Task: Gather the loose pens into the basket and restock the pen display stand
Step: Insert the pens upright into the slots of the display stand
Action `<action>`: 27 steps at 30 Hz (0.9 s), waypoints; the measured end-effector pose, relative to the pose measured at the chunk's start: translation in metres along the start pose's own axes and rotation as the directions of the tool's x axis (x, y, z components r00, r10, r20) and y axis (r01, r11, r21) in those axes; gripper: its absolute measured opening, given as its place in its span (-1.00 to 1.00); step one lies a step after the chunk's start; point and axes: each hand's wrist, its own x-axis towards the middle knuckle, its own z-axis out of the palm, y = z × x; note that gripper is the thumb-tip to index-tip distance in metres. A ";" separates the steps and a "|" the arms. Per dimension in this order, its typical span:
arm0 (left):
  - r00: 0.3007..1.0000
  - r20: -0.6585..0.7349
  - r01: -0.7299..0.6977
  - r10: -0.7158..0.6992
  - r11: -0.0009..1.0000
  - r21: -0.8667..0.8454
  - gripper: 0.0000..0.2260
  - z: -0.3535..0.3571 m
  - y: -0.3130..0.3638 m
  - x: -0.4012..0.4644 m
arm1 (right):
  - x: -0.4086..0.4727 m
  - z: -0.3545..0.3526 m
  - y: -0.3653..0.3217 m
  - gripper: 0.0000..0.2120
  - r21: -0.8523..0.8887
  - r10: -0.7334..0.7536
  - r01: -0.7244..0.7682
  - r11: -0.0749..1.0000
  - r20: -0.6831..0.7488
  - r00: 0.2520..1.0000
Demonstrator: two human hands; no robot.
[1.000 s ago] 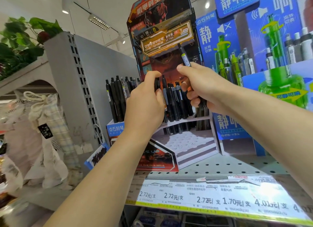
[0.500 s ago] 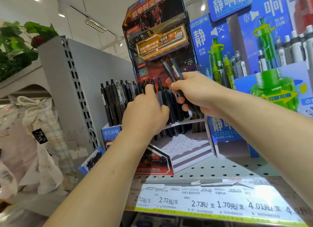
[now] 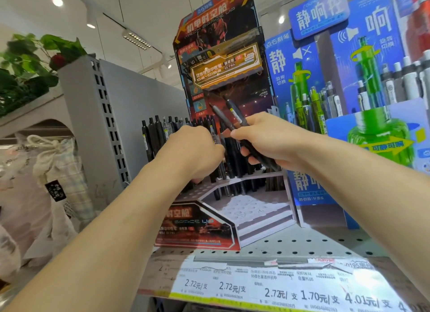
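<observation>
Restocking is judged partly done: black pens (image 3: 158,137) fill the upper tier of the pen display stand (image 3: 223,56), its lower stepped tier bare. Two pens (image 3: 229,117) are gripped by the right hand (image 3: 263,139); the left hand (image 3: 197,153) reaches among the stand's pens, its grip hidden. No basket is seen.

Left hand (image 3: 195,153) fingers hidden behind its back; grip unclear

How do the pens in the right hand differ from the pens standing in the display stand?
The pens in the right hand lean steeply, tips up and left; the standing pens are upright in the display stand.
The held pens are a small bunch gripped in the fist; the standing pens form a long row in holes.
The left hand is among the standing pens only.
Both look dark-bodied.
</observation>
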 end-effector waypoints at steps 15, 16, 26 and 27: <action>0.836 -0.487 -0.263 -0.252 0.595 -0.760 -0.88 0.022 0.012 -0.043 | -0.007 0.001 -0.005 -0.86 -0.045 -0.112 0.126 0.991 0.237 0.965; 0.828 -0.494 -0.271 -0.266 0.581 -0.768 -0.92 0.019 0.012 -0.043 | -0.007 0.001 -0.005 -0.86 -0.034 -0.116 0.128 0.991 0.258 0.959; 0.838 -0.489 -0.314 -0.244 0.517 -0.796 -0.81 -0.004 0.009 -0.040 | -0.009 0.001 -0.006 -0.88 0.005 -0.116 0.119 0.993 0.263 0.958; 0.824 -0.509 -0.337 -0.248 0.508 -0.793 -0.76 -0.004 0.010 -0.039 | -0.009 0.002 -0.007 -0.87 0.012 -0.110 0.111 0.994 0.245 0.963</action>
